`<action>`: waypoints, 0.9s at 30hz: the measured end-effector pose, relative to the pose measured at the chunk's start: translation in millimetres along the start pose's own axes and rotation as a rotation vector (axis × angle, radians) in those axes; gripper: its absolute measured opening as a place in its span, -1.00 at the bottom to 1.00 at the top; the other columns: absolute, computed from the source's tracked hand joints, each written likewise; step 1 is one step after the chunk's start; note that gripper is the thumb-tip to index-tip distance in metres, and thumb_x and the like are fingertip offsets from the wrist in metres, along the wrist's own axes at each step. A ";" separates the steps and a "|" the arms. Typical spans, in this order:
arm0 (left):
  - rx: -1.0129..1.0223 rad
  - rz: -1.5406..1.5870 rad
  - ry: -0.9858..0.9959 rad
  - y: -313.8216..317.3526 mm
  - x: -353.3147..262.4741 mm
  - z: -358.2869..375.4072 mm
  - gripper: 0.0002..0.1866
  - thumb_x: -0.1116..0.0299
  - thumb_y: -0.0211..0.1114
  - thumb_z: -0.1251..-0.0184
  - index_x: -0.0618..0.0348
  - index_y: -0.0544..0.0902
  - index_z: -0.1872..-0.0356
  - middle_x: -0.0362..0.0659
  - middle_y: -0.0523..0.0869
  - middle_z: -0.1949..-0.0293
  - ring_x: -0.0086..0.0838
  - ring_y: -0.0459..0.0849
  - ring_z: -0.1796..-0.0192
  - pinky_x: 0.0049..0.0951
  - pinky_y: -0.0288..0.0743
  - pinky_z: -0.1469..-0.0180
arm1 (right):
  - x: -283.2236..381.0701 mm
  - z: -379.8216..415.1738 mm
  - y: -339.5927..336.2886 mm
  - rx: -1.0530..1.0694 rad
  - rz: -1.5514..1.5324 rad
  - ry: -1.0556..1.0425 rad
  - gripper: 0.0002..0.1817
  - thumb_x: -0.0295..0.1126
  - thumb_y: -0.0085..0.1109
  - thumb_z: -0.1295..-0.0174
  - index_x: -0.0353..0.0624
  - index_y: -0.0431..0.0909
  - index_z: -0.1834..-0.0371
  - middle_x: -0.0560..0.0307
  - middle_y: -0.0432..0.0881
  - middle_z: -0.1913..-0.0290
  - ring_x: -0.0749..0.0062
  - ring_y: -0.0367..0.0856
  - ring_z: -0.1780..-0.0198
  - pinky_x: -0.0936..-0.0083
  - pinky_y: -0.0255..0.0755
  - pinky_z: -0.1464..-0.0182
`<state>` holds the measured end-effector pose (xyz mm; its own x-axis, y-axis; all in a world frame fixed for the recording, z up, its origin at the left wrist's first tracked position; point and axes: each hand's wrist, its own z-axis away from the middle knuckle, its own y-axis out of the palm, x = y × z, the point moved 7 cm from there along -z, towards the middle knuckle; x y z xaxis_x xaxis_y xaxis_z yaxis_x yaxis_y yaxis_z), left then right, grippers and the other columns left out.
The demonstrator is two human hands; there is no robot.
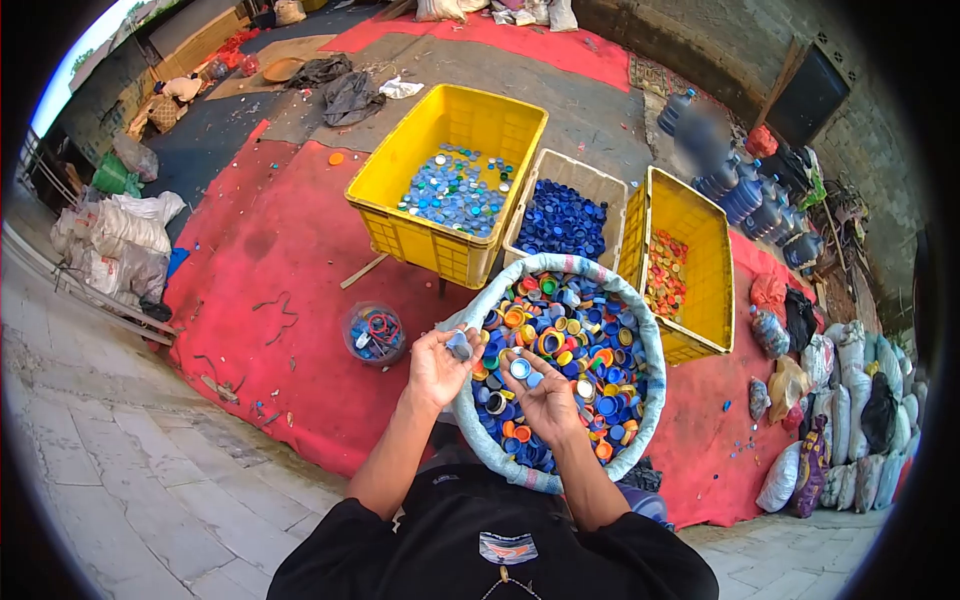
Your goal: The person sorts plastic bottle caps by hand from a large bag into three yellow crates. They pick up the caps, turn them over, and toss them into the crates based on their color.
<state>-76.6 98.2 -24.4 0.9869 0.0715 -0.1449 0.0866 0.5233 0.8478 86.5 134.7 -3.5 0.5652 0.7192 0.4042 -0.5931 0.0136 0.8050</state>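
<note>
A round basket with a pale cloth-wrapped rim point(655, 385) stands right in front of me, full of mixed bottle caps point(590, 335) in blue, orange, yellow, white and green. Over its left rim, my left hand point(434, 372) is closed, with greyish-blue bottle caps point(460, 346) between the fingers and thumb. My right hand point(552, 410) is palm up above the heap, its fingers curled around light blue bottle caps point(521, 369). How many caps each hand holds is hard to make out.
Behind the basket stand a yellow crate point(425, 222) of light blue and green caps, a whitish crate point(612, 258) of dark blue caps, and a yellow crate point(712, 255) of orange-red caps. A clear tub point(372, 352) sits left. Stuffed sacks point(850, 395) and water jugs point(742, 198) line the right.
</note>
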 end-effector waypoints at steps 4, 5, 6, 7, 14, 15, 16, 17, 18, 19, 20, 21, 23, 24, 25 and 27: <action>-0.035 -0.064 -0.036 15.9 -41.9 -51.2 -0.62 0.37 0.09 -0.28 0.41 0.42 -0.05 0.08 0.58 0.06 -0.12 0.57 -0.05 0.01 0.40 -0.30 | -1.8 -62.1 35.1 0.009 0.005 0.001 -0.63 -0.43 -0.09 -0.39 -0.54 0.32 -0.12 -0.22 0.50 -0.08 0.08 0.49 -0.20 0.14 0.32 -0.40; 0.032 -0.054 -0.007 41.5 -59.8 -70.9 -0.58 0.35 0.11 -0.29 0.43 0.39 -0.08 0.12 0.55 0.00 -0.07 0.54 -0.11 0.04 0.34 -0.34 | 8.8 -93.9 55.0 0.091 0.008 -0.030 -0.72 -0.49 -0.10 -0.31 -0.53 0.42 0.05 -0.22 0.52 -0.03 0.09 0.51 -0.15 0.13 0.31 -0.40; 0.094 -0.042 0.016 68.0 -76.2 -90.5 -0.54 0.32 0.12 -0.30 0.45 0.37 -0.12 0.16 0.53 -0.07 -0.02 0.51 -0.17 0.07 0.28 -0.38 | 24.9 -114.4 89.8 0.192 0.011 -0.074 -0.80 -0.56 -0.07 -0.15 -0.47 0.45 0.21 -0.20 0.55 0.05 0.07 0.52 -0.11 0.07 0.27 -0.40; 0.132 0.002 0.063 99.1 -94.6 -99.2 -0.49 0.29 0.13 -0.32 0.46 0.33 -0.17 0.20 0.47 -0.15 0.01 0.43 -0.25 0.09 0.20 -0.42 | 38.1 -134.2 121.7 0.297 -0.073 -0.039 -0.79 -0.60 -0.05 0.03 -0.43 0.45 0.30 -0.18 0.54 0.10 0.04 0.50 -0.09 0.01 0.21 -0.42; 0.034 -0.102 0.230 120.1 -134.6 -81.0 -0.33 0.11 0.22 -0.35 0.41 0.28 -0.29 0.19 0.35 -0.30 -0.06 0.31 -0.37 -0.01 0.15 -0.46 | 116.2 -120.3 124.9 0.083 0.152 -0.506 0.08 -0.80 -0.16 0.10 -0.33 -0.50 -0.54 -0.54 -0.29 -0.53 -0.29 -0.32 -0.59 -0.03 -0.16 -0.56; 0.079 -0.192 0.257 101.3 -130.5 -77.5 -0.36 0.11 0.23 -0.35 0.40 0.32 -0.27 0.16 0.40 -0.26 -0.10 0.37 -0.33 -0.04 0.22 -0.43 | 121.9 -106.0 103.6 0.074 0.190 -0.535 0.02 -0.79 -0.14 0.03 -0.37 -0.45 -0.54 -0.54 -0.26 -0.52 -0.29 -0.27 -0.58 0.00 -0.08 -0.55; 0.128 -0.281 0.284 84.6 -123.7 -73.8 -0.39 0.12 0.24 -0.35 0.39 0.36 -0.24 0.14 0.46 -0.21 -0.15 0.43 -0.29 -0.08 0.29 -0.40 | 125.9 -90.4 83.0 0.000 0.255 -0.554 -0.02 -0.77 -0.13 0.00 -0.40 -0.41 -0.54 -0.54 -0.18 -0.51 -0.28 -0.13 -0.57 0.02 0.00 -0.53; 0.142 -0.322 0.287 66.1 -113.5 -70.4 -0.48 0.16 0.24 -0.37 0.35 0.43 -0.17 0.06 0.54 -0.10 -0.25 0.52 -0.16 -0.16 0.39 -0.32 | 128.2 -74.3 60.4 -0.084 0.248 -0.566 -0.07 -0.76 -0.16 -0.02 -0.43 -0.34 -0.53 -0.52 -0.13 -0.51 -0.28 0.00 -0.54 0.03 0.09 -0.51; 0.155 -0.364 0.290 50.0 -101.3 -62.8 -0.57 0.19 0.24 -0.38 0.32 0.49 -0.09 -0.01 0.63 0.02 -0.35 0.61 -0.04 -0.25 0.49 -0.23 | 129.0 -56.9 40.5 -0.091 0.342 -0.594 -0.19 -0.76 -0.18 -0.07 -0.45 -0.13 -0.49 -0.47 0.03 -0.48 -0.22 0.23 -0.45 0.04 0.25 -0.44; 0.140 -0.445 0.329 40.0 -88.5 -51.1 -0.65 0.26 0.26 -0.37 0.28 0.52 -0.04 -0.09 0.66 0.10 -0.42 0.63 0.06 -0.34 0.52 -0.15 | 126.9 -37.1 23.7 -0.119 0.447 -0.589 -0.31 -0.74 -0.18 -0.13 -0.46 0.02 -0.44 -0.41 0.20 -0.43 -0.13 0.29 -0.43 0.08 0.33 -0.39; 0.126 -0.529 0.366 31.5 -73.4 -39.8 -0.73 0.33 0.27 -0.36 0.25 0.55 0.02 -0.16 0.69 0.19 -0.49 0.65 0.15 -0.43 0.55 -0.08 | 122.4 -21.9 -3.7 -0.231 0.497 -0.583 -0.43 -0.72 -0.18 -0.17 -0.43 0.21 -0.33 -0.27 0.50 -0.21 0.08 0.51 -0.25 0.21 0.45 -0.26; 0.106 -0.681 0.397 24.4 -57.2 -30.1 -0.74 0.36 0.30 -0.34 0.23 0.54 0.03 -0.17 0.68 0.20 -0.55 0.64 0.17 -0.48 0.53 -0.01 | 116.4 -9.5 -39.3 -0.295 0.567 -0.589 -0.59 -0.69 -0.11 -0.21 -0.34 0.37 -0.16 -0.05 0.69 0.10 0.33 0.67 0.04 0.39 0.56 -0.05; 0.071 -0.932 0.479 21.4 -23.2 -13.3 -0.73 0.44 0.36 -0.27 0.25 0.54 0.05 -0.18 0.68 0.22 -0.64 0.60 0.23 -0.60 0.49 0.10 | 98.5 18.8 -79.1 -0.337 0.609 -0.614 -0.74 -0.64 0.06 -0.25 -0.25 0.43 0.00 0.16 0.70 0.34 0.52 0.68 0.31 0.58 0.58 0.16; 0.099 -1.095 0.569 14.4 -9.6 -11.4 -0.71 0.45 0.37 -0.25 0.28 0.55 0.05 -0.20 0.68 0.22 -0.67 0.58 0.27 -0.61 0.49 0.16 | 87.2 36.0 -87.4 -0.357 0.632 -0.618 -0.72 -0.68 0.07 -0.21 -0.25 0.43 0.01 0.18 0.69 0.35 0.55 0.67 0.33 0.61 0.56 0.18; 0.107 -1.176 0.576 12.6 4.6 -6.5 -0.71 0.44 0.37 -0.25 0.29 0.57 0.05 -0.21 0.68 0.23 -0.68 0.56 0.30 -0.61 0.49 0.20 | 76.9 50.8 -93.3 -0.423 0.604 -0.594 -0.68 -0.69 0.12 -0.17 -0.26 0.43 -0.01 0.19 0.67 0.36 0.56 0.64 0.33 0.62 0.54 0.17; 0.107 -1.287 0.579 5.7 29.5 -3.0 -0.68 0.43 0.40 -0.22 0.29 0.59 0.04 -0.24 0.69 0.24 -0.71 0.52 0.36 -0.63 0.48 0.28 | 59.2 73.8 -113.3 -0.405 0.671 -0.585 -0.63 -0.70 0.12 -0.17 -0.30 0.39 -0.07 0.17 0.63 0.28 0.58 0.60 0.21 0.65 0.51 0.11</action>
<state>-47.4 105.9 -25.3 0.0191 -0.0523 -0.9984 0.9054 0.4246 -0.0049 229.5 124.4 -38.7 0.1692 0.2079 0.9634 -0.9856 0.0439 0.1636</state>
